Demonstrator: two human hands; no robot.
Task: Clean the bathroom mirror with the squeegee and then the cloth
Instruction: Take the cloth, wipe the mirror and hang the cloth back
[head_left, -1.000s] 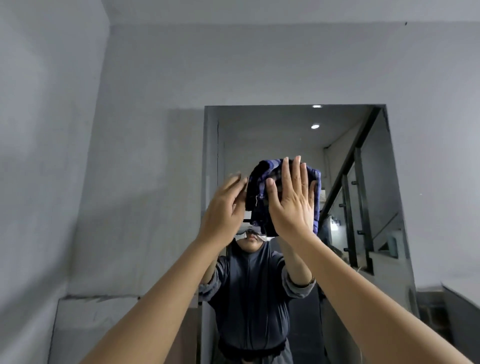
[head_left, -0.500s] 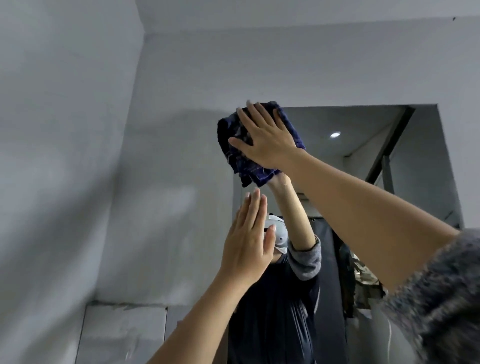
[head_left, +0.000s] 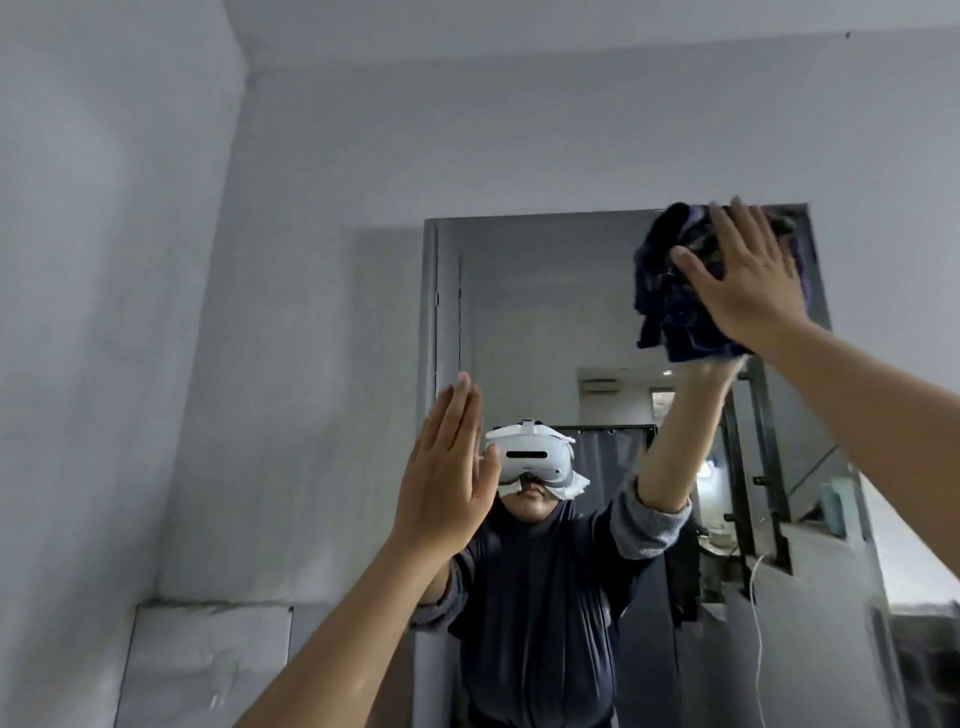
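A tall rectangular mirror (head_left: 524, 312) hangs on the grey wall ahead and reflects a person in a dark top with a white headset. My right hand (head_left: 743, 275) presses a crumpled dark blue cloth (head_left: 670, 306) flat against the mirror's top right corner, palm on the cloth, fingers spread. My left hand (head_left: 441, 467) is raised at the mirror's left edge, lower down, flat and holding nothing. No squeegee is in view.
A side wall closes in on the left. A pale tiled panel (head_left: 208, 665) sits low on the wall left of the mirror. A grey ledge (head_left: 930, 597) shows at the right edge.
My right hand has swept the cloth from the mirror's top left corner across to its top right corner. My left hand stays raised and flat near the left edge.
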